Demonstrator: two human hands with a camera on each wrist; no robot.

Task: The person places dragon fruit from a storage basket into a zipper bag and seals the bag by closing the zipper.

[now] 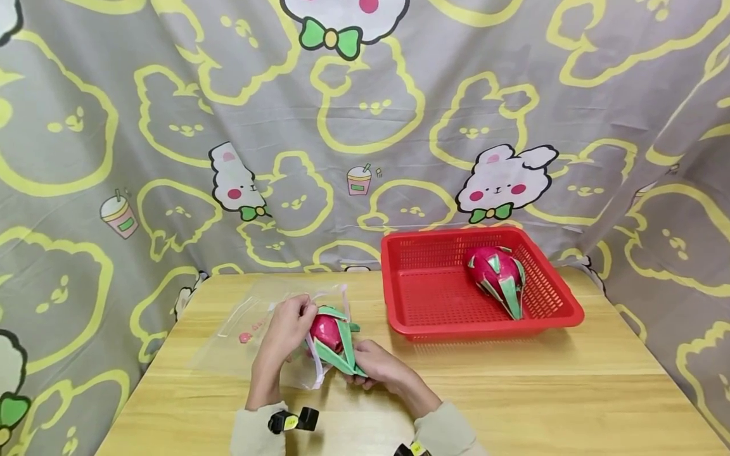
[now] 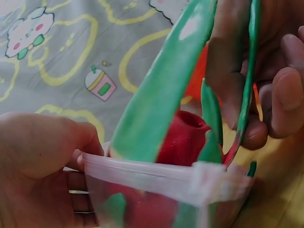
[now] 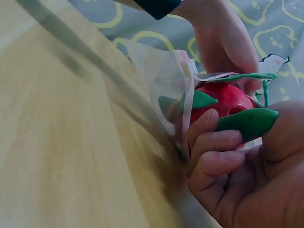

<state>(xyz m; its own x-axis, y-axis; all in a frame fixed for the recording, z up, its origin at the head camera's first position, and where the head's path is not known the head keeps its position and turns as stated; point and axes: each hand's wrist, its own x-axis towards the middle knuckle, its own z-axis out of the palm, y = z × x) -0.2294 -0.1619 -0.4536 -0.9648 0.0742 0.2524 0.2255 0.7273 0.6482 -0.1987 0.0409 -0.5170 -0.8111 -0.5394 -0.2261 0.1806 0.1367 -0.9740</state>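
Note:
A red toy dragon fruit (image 1: 326, 332) with long green leaves sits partly inside a clear zip bag (image 1: 228, 345), its leafy end sticking out of the mouth. My left hand (image 1: 288, 326) pinches the bag's white zip rim at one side, thumb and fingers on either side of it in the left wrist view. From the leafy end, my right hand (image 1: 376, 362) grips the fruit by its leaves. In the right wrist view, the fingers (image 3: 216, 159) curl under a broad green leaf (image 3: 249, 123). The fruit's lower part shows through the clear plastic (image 2: 142, 204).
A red slotted basket (image 1: 485, 330) stands at the back right of the wooden table (image 1: 513, 392). Inside it, at its right side, lies another dragon fruit (image 1: 493, 269). A grey patterned curtain (image 1: 365, 107) hangs behind and along both sides.

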